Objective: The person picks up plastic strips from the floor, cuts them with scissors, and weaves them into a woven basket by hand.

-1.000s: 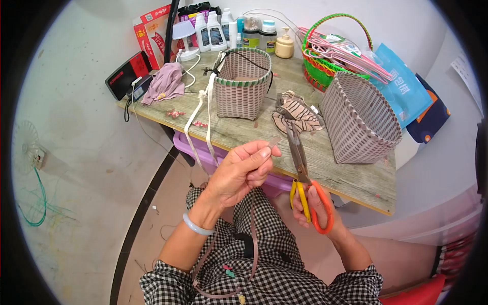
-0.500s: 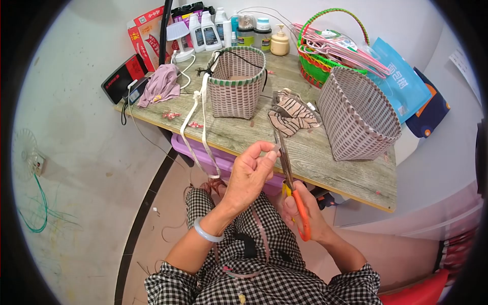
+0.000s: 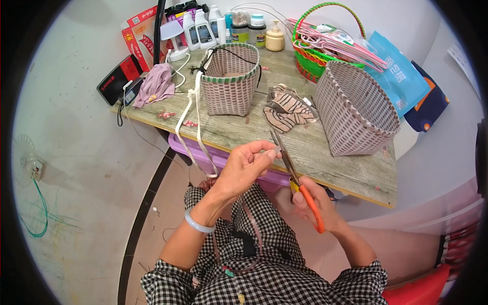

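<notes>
My left hand [image 3: 243,170] pinches the end of a narrow pale plastic strip [image 3: 277,149] between thumb and fingertips. Scissors [image 3: 293,175] with orange and yellow handles are in my right hand [image 3: 319,201], their blades slightly apart and pointing up beside the strip's end. A long pinkish strip [image 3: 259,229] loops down over my checked trousers. Beyond my hands, on the wooden table [image 3: 351,175], stand a woven basket with a green rim [image 3: 229,94] and a wider woven basket [image 3: 351,122]. A striped cloth [image 3: 290,113] lies between them.
White straps [image 3: 195,127] hang from the green-rimmed basket past the table edge. Behind are bottles [image 3: 205,33], a lamp [image 3: 173,31], a pump bottle [image 3: 275,38] and a green basket of pink hangers [image 3: 310,63]. A purple bin [image 3: 206,156] sits under the table.
My right hand and the scissors have shifted slightly right and up, with the blades tilting more to the left. My left hand still pinches the strip; the view has shifted a little.
</notes>
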Demonstrator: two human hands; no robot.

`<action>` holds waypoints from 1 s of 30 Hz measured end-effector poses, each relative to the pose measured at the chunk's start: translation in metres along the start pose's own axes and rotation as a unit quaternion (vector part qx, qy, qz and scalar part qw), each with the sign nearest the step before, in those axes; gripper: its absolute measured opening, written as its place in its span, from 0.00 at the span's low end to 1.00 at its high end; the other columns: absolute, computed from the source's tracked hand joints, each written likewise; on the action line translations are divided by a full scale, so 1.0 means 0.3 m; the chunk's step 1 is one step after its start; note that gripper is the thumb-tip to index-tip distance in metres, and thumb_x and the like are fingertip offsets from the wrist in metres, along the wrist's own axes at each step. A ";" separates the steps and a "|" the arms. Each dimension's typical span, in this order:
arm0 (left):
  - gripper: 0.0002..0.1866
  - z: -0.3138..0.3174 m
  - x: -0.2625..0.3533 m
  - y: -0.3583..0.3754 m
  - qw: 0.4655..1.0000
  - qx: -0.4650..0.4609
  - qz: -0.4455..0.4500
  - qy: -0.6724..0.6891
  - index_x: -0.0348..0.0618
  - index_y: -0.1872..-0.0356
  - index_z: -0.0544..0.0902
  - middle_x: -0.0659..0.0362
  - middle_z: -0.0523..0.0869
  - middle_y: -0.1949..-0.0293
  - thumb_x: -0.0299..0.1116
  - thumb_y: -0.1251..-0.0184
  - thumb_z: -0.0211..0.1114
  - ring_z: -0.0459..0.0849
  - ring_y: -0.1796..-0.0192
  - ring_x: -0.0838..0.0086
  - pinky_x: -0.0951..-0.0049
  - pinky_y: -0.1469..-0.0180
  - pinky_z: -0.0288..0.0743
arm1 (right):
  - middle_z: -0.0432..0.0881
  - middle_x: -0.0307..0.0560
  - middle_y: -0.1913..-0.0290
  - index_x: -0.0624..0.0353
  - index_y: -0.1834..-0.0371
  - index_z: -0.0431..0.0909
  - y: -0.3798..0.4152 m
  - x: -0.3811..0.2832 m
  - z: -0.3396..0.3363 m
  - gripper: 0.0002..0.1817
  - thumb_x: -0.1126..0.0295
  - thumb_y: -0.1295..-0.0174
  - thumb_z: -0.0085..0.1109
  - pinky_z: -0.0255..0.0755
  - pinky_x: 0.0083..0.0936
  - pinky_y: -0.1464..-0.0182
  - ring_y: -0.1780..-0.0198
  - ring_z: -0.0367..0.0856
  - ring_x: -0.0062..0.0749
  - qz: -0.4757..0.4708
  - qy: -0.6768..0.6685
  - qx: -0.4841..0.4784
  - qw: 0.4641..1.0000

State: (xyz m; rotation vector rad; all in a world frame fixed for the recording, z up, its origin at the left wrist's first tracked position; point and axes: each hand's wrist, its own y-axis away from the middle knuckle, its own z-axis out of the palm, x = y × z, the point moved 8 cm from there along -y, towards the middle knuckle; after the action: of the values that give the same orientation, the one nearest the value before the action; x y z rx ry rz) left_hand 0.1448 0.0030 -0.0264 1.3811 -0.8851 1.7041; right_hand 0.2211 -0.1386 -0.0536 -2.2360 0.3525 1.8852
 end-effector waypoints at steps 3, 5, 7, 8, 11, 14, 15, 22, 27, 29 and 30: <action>0.11 0.007 0.004 -0.018 0.999 -0.014 -0.030 -0.011 0.39 0.58 0.82 0.75 0.67 0.82 0.37 0.28 0.60 0.58 0.82 0.92 0.87 0.82 0.46 | 0.60 0.30 0.78 0.58 0.71 0.66 -0.005 0.007 -0.036 0.24 0.47 0.32 0.55 0.54 0.18 0.74 0.75 0.57 0.16 0.018 0.025 -0.023 0.999; 0.11 0.018 0.014 -0.028 0.999 -0.020 -0.040 -0.016 0.40 0.58 0.82 0.75 0.67 0.82 0.37 0.29 0.61 0.57 0.82 0.92 0.87 0.82 0.46 | 0.60 0.30 0.79 0.57 0.72 0.66 -0.007 0.012 -0.056 0.26 0.45 0.33 0.55 0.53 0.19 0.74 0.76 0.56 0.16 0.032 0.046 -0.022 0.998; 0.11 0.025 0.007 -0.043 0.998 -0.024 -0.053 -0.017 0.40 0.57 0.83 0.75 0.66 0.82 0.37 0.29 0.61 0.57 0.83 0.92 0.86 0.82 0.45 | 0.62 0.30 0.80 0.56 0.74 0.66 -0.012 0.002 -0.070 0.26 0.43 0.33 0.54 0.54 0.17 0.77 0.78 0.58 0.14 0.025 0.052 -0.020 0.998; 0.11 0.029 0.002 -0.050 0.998 -0.026 -0.059 -0.017 0.40 0.57 0.83 0.75 0.66 0.83 0.37 0.29 0.61 0.57 0.83 0.92 0.86 0.82 0.45 | 0.62 0.30 0.81 0.56 0.74 0.66 -0.013 -0.004 -0.076 0.27 0.42 0.33 0.54 0.55 0.16 0.78 0.79 0.59 0.13 0.022 0.054 -0.019 0.998; 0.10 0.032 -0.039 -0.077 0.996 -0.041 -0.080 0.004 0.41 0.58 0.83 0.74 0.65 0.83 0.37 0.29 0.60 0.56 0.83 0.91 0.86 0.83 0.46 | 0.64 0.29 0.84 0.54 0.75 0.66 -0.001 0.016 -0.073 0.27 0.42 0.34 0.53 0.56 0.12 0.83 0.83 0.63 0.11 0.096 -0.008 -0.022 0.995; 0.10 0.028 -0.084 -0.093 0.994 -0.046 -0.098 0.013 0.41 0.58 0.83 0.74 0.64 0.84 0.36 0.29 0.60 0.56 0.83 0.90 0.84 0.83 0.46 | 0.66 0.28 0.86 0.53 0.75 0.66 0.002 0.013 -0.079 0.26 0.42 0.33 0.53 0.56 0.09 0.86 0.86 0.65 0.10 0.096 -0.005 -0.012 0.995; 0.10 0.029 -0.097 -0.096 0.992 -0.049 -0.112 0.023 0.42 0.58 0.83 0.74 0.64 0.84 0.36 0.29 0.60 0.55 0.83 0.90 0.84 0.83 0.46 | 0.66 0.28 0.86 0.53 0.75 0.66 0.004 0.017 -0.082 0.26 0.43 0.33 0.53 0.56 0.10 0.86 0.86 0.65 0.10 0.100 0.001 -0.012 0.995; 0.09 0.031 -0.130 -0.104 0.985 -0.068 -0.143 0.074 0.43 0.58 0.79 0.74 0.64 0.84 0.37 0.26 0.58 0.55 0.82 0.89 0.84 0.81 0.49 | 0.65 0.28 0.86 0.54 0.73 0.66 0.014 0.036 -0.082 0.25 0.44 0.31 0.50 0.55 0.10 0.86 0.86 0.63 0.10 0.131 -0.037 -0.029 0.990; 0.09 0.067 -0.083 -0.089 0.994 -0.027 -0.079 0.073 0.46 0.59 0.74 0.71 0.67 0.83 0.40 0.24 0.55 0.59 0.82 0.88 0.85 0.81 0.51 | 0.63 0.28 0.84 0.54 0.68 0.64 0.008 0.045 -0.056 0.23 0.44 0.30 0.48 0.56 0.11 0.85 0.86 0.62 0.10 0.121 -0.085 -0.025 0.989; 0.09 0.069 -0.075 -0.082 0.997 -0.003 -0.056 0.059 0.47 0.59 0.73 0.70 0.69 0.83 0.40 0.24 0.54 0.60 0.82 0.88 0.85 0.81 0.52 | 0.63 0.28 0.83 0.53 0.67 0.63 0.006 0.047 -0.038 0.22 0.44 0.29 0.47 0.57 0.12 0.85 0.85 0.62 0.11 0.128 -0.117 -0.023 0.985; 0.09 0.072 -0.076 -0.081 0.997 0.004 -0.043 0.061 0.47 0.58 0.73 0.70 0.69 0.83 0.40 0.23 0.54 0.60 0.82 0.88 0.85 0.81 0.52 | 0.63 0.28 0.82 0.52 0.67 0.63 0.005 0.046 -0.033 0.22 0.44 0.29 0.47 0.57 0.12 0.85 0.85 0.62 0.11 0.125 -0.109 -0.015 0.986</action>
State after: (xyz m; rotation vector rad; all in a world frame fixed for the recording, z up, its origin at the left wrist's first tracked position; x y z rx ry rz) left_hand 0.1791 -0.0073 -0.0437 1.2870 -0.7412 1.7072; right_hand 0.2322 -0.1437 -0.0656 -2.0550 0.5964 2.2491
